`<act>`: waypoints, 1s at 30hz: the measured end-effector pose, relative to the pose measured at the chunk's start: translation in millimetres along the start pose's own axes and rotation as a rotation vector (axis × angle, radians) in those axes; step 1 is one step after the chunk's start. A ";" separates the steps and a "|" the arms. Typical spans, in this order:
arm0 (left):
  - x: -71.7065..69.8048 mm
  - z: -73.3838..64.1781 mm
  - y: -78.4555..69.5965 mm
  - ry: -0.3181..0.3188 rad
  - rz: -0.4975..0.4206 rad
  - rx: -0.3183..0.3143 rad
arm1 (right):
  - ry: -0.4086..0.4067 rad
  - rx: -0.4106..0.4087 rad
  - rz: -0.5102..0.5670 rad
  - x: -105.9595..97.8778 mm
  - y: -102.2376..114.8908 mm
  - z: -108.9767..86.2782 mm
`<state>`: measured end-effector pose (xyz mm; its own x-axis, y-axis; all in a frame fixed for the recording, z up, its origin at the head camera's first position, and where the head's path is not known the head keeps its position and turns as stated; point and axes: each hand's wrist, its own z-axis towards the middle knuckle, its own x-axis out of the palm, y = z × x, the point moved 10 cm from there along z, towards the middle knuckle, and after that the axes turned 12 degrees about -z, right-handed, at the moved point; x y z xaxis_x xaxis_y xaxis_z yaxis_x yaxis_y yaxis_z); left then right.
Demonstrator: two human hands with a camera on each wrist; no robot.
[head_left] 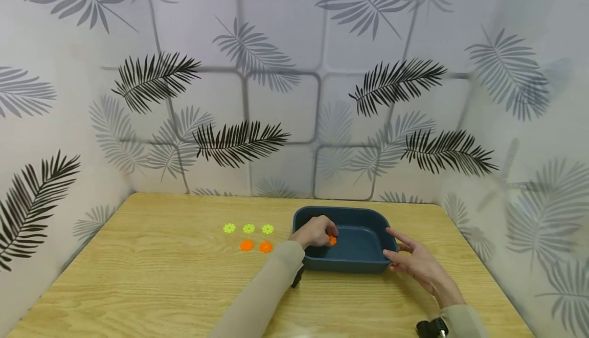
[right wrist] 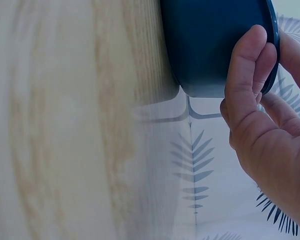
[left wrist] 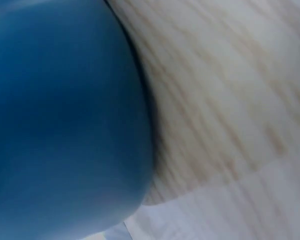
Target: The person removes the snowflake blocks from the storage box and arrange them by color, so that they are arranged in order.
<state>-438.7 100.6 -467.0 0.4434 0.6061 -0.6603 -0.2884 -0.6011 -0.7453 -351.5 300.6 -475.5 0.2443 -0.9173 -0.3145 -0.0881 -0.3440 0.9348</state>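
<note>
A dark blue plastic basin (head_left: 363,265) stands on the wooden table. My left hand (head_left: 316,231) reaches over its left side and pinches an orange flower-shaped piece (head_left: 332,240) inside. At the right end, my right hand (head_left: 421,264) holds the basin's rim; the right wrist view shows its fingers (right wrist: 245,70) against the outer wall. Left of the basin lie two orange pieces, one (head_left: 246,245) beside the other (head_left: 265,247). Behind them is a row of yellow-green flower-shaped pieces (head_left: 248,228). The left wrist view shows only the basin's outer wall (left wrist: 65,120), table and backdrop, no fingers.
The light wooden table (head_left: 152,271) ends at a pale backdrop (head_left: 285,103) with a printed leaf pattern, behind and on both sides. A black strapped device (head_left: 431,328) sits on the right wrist.
</note>
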 end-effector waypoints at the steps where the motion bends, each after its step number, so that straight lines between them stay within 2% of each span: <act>1: -0.2 -0.1 0.6 0.000 -0.002 -0.005 | 0.000 0.000 -0.001 0.1 0.1 0.2; 9: -0.4 -1.7 6.9 0.015 -0.014 -0.048 | 0.007 0.000 -0.004 2.3 0.8 2.4; 17: -0.5 -2.6 -0.6 0.013 0.018 0.004 | 0.010 -0.002 -0.010 1.9 1.2 2.0; 21: -1.3 -3.4 -6.5 0.017 -0.052 0.062 | 0.011 -0.002 -0.020 1.8 0.2 1.2; 24: -6.7 -4.8 -11.6 0.013 -0.158 0.105 | 0.012 -0.006 -0.026 1.3 0.5 0.8; 28: -13.7 -7.1 -16.1 0.008 -0.290 0.130 | 0.015 -0.009 -0.026 0.5 2.0 0.4; 30: -15.0 -8.0 -18.0 0.012 -0.328 0.139 | 0.016 -0.007 -0.026 0.3 2.3 0.3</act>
<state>-433.4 98.2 -442.9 0.5408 0.7486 -0.3835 -0.2412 -0.2988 -0.9233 -351.9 299.5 -473.5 0.2619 -0.9046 -0.3364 -0.0745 -0.3664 0.9275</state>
